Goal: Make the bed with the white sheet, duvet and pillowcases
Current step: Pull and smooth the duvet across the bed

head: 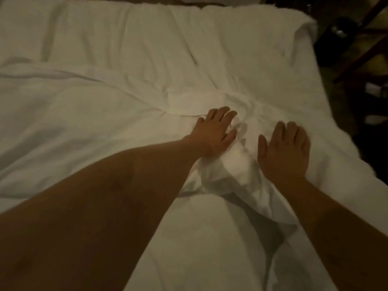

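Observation:
White bedding covers the whole bed in dim light. A fluffy white duvet (147, 43) lies spread across the far half, reaching the right edge. A smoother white sheet (73, 127) lies over the near left part, with a bunched fold (231, 171) rising between my hands. My left hand (216, 133) rests palm down on the fabric at the fold's left side, fingers spread and straight. To the right of the fold, my right hand (285, 152) presses flat on the bedding with its fingers extended. No pillowcase is visible.
The bed's right edge (327, 114) drops off to a dark floor. Dark wooden furniture legs (361, 49) and small dim objects stand on the floor at the upper right, close to the bed's corner.

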